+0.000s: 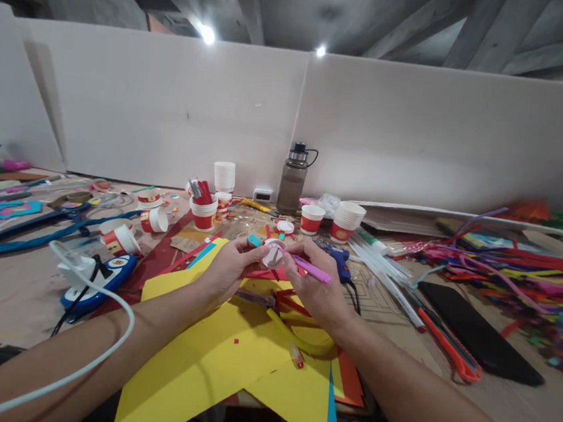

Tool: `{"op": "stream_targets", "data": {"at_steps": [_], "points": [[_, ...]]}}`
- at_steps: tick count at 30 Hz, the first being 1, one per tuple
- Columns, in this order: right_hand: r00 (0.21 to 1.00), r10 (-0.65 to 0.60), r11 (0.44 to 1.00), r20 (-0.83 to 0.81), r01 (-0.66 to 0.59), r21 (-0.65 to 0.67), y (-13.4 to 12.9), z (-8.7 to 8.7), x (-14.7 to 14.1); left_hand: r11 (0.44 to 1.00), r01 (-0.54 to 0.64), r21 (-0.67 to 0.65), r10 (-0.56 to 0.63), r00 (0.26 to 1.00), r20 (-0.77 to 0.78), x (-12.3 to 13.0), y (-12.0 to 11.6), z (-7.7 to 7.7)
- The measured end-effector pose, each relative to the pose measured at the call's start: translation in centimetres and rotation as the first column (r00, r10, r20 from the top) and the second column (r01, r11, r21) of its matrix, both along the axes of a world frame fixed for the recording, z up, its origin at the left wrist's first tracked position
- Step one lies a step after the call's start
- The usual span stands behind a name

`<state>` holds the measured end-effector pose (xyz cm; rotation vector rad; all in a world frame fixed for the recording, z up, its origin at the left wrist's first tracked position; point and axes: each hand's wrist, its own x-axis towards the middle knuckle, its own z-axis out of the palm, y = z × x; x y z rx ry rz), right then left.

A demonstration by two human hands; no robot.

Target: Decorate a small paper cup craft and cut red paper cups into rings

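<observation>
My left hand (229, 264) pinches a small paper cup (273, 253) whose round white face is turned up toward me. Small teal pieces (255, 240) stick out by its edge. In my right hand (315, 283) is a purple pen (311, 268), gripped as for writing, its tip end at the cup's white face. My right fingers hide part of the cup. Below both hands lie scissors (256, 297) with red handles, on yellow paper sheets (196, 353). A curved yellow strip (305, 342) rests beside the scissors.
Paper cups (312, 221) and a water bottle (293, 180) stand at the back. A power strip (102, 286) with a white cable is at left. On the right lie a red cutter knife (448, 346), a black flat case (480, 332) and colourful pipe cleaners (516, 276). A blue glue gun (340, 261) is behind my right hand.
</observation>
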<state>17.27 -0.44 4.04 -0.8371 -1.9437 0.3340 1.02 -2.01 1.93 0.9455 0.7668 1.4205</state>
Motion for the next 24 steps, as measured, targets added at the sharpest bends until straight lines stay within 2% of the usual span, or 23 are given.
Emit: {"op": "stream_targets", "data": {"at_steps": [24], "points": [[0.998, -0.007, 1.000, -0.059, 0.007, 0.000, -0.02, 0.07, 0.13, 1.000, 0.003, 0.015, -0.003, 1.000, 0.000, -0.04, -0.06, 0.22]]}}
